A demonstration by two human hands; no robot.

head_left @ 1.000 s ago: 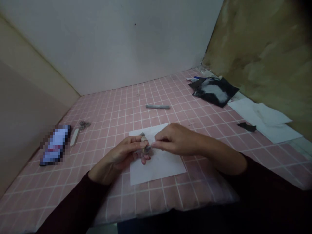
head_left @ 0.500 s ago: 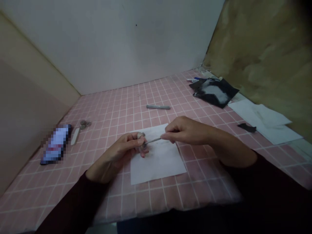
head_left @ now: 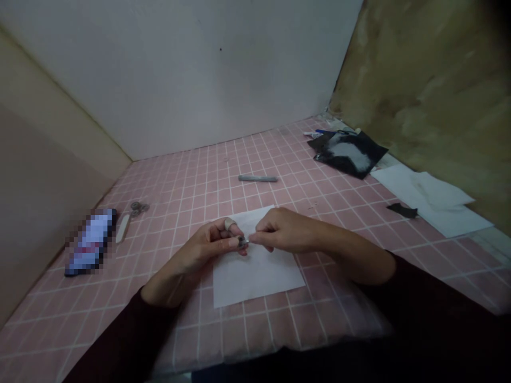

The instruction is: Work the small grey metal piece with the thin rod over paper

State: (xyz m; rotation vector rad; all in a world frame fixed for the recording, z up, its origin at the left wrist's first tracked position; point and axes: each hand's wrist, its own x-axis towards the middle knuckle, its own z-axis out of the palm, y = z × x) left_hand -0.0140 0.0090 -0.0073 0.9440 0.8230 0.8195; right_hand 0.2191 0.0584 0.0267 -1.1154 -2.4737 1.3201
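Observation:
My left hand (head_left: 215,242) is closed, with a small dark, shiny piece (head_left: 241,242) pinched at its thumb and fingertips. The piece is too small for me to name. A beige wrap circles one finger of that hand. Just right of it, my right hand (head_left: 275,231) is closed on a thin grey stick-like tool (head_left: 247,241). Only a short bit of the tool shows, its end against or very near the small piece; the fist hides the rest. Both hands are above a white sheet of paper (head_left: 259,276) on the pink checked tabletop.
A grey rod (head_left: 257,178) lies beyond the paper. To the left are a blurred phone (head_left: 91,239), a pale flat stick (head_left: 123,229) and small grey round pieces (head_left: 138,206). Rightward lie a black sheet with white powder (head_left: 351,151), a dark scrap (head_left: 402,210) and white papers (head_left: 443,213).
My right hand has moved left, close to my left hand, so less of the thin tool shows. The left hand has turned slightly, its fingers more curled around the small piece.

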